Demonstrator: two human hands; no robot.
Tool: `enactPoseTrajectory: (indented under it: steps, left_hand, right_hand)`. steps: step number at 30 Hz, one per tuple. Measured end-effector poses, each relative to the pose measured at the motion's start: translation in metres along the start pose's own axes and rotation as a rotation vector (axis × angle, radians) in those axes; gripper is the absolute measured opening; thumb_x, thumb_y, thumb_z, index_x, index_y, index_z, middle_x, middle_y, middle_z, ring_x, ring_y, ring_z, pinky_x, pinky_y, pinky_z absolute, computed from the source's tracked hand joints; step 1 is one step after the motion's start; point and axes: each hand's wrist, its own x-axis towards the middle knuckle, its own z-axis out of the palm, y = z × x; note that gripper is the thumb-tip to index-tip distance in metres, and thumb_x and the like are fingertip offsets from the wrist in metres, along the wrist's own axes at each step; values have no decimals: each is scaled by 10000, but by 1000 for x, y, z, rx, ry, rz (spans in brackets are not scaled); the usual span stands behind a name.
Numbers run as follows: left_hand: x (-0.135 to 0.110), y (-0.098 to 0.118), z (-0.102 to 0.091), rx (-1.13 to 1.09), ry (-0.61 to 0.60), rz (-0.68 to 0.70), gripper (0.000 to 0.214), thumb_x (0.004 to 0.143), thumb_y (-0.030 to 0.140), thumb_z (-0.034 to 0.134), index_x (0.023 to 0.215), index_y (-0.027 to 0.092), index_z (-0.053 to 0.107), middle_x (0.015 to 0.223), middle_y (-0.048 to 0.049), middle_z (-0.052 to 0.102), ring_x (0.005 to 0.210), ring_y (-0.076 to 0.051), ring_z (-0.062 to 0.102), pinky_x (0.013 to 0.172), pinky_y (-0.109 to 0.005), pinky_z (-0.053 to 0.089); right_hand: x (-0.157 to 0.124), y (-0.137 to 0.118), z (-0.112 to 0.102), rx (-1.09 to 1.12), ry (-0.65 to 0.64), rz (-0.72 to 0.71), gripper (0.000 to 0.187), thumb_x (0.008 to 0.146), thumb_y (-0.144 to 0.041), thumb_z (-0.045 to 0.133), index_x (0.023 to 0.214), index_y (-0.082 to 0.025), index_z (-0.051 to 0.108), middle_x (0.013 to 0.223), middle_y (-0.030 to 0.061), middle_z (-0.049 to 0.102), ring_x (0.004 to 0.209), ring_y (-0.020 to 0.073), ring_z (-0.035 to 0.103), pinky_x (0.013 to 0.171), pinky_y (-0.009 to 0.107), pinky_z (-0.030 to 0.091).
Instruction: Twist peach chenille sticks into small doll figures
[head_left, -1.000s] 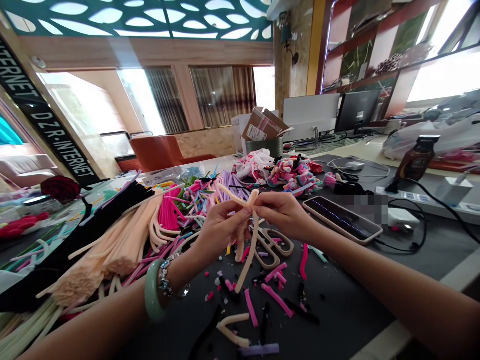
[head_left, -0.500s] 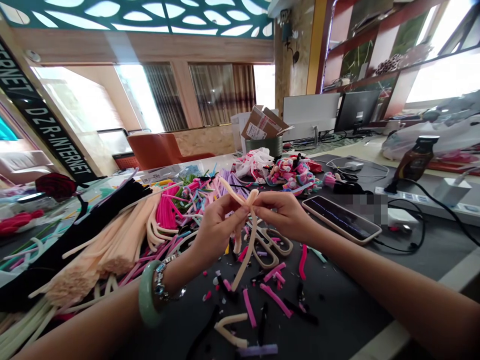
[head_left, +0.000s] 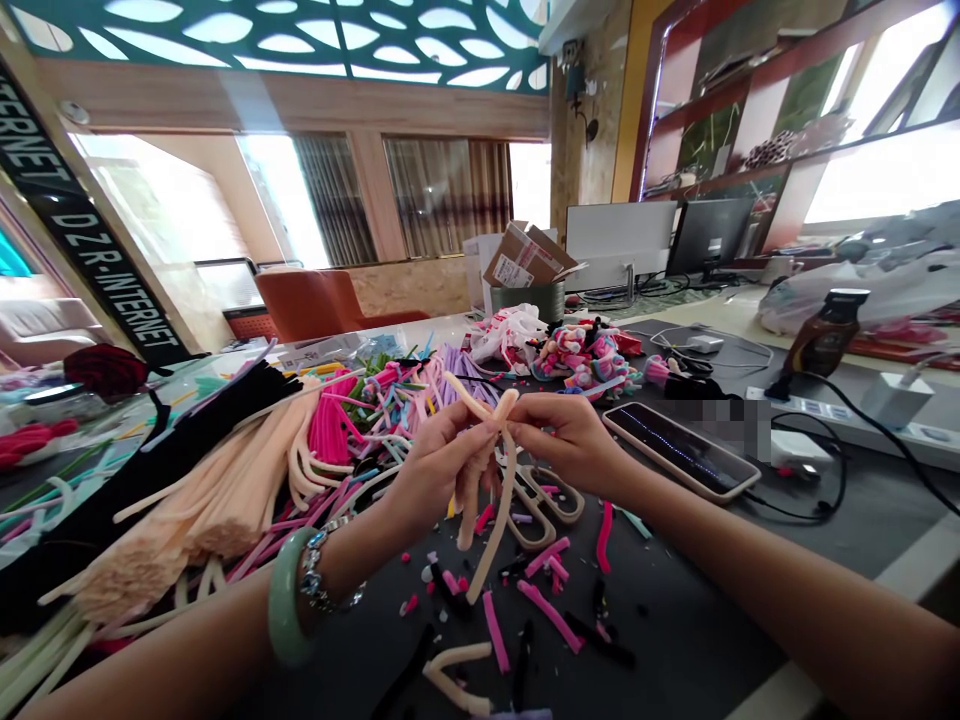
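Observation:
Between my two hands, above the dark table (head_left: 675, 620), are cream pipe cleaners (head_left: 493, 530), crossed at the fingertips. My left hand (head_left: 439, 460) pinches them from the left, and my right hand (head_left: 574, 435) pinches the same crossing from the right. Two ends stick up past the fingers, while longer ends hang below. Just under my right hand lie scissors (head_left: 544, 520) with beige handles, their blades hidden. Cut pink pieces (head_left: 551, 612) and a bent cream piece (head_left: 457, 675) are scattered on the table below.
Bundles of cream pipe cleaners (head_left: 225, 490) and black ones (head_left: 150, 480) lie to the left, with a hot pink bundle (head_left: 331, 425) beyond. A phone (head_left: 681, 450), a power strip (head_left: 930, 435) and a brown bottle (head_left: 825, 335) are at right. A cardboard box (head_left: 529, 258) stands behind.
Both hands keep their pinch on the crossed pipe cleaners. One hanging end now shows lower beneath my left hand. The view has tilted slightly.

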Motion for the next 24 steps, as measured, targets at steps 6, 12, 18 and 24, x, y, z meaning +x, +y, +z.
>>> enactPoseTrajectory:
  steps: [6,12,18,24]
  left_hand:
    - [2,-2,0,-63,-34,49,183,776,265,653,895,178,544,730,26,578,529,-83,578,484,-186,502]
    - [3,-3,0,-4,80,80,215,748,296,695,824,164,544,661,50,548,473,-53,537,442,-150,443]
    - [3,-3,0,36,130,65,255,729,307,714,773,166,505,598,60,548,481,-70,555,441,-153,427]
    - [3,0,-1,74,163,92,271,704,284,733,735,166,492,561,78,516,453,-60,529,454,-160,427]
  right_hand:
    - [1,3,-1,73,28,79,201,819,-227,488,663,-146,585,570,-32,453,519,83,392,492,213,300]
    - [1,8,1,109,18,81,217,827,-260,500,667,-142,589,579,-28,453,521,84,394,484,214,296]
    - [-3,8,6,45,24,30,251,850,-273,491,672,-131,597,584,-25,456,532,82,380,491,213,291]
    - [-3,5,6,-40,28,-11,252,856,-253,492,669,-129,606,609,-9,514,555,90,419,517,214,316]
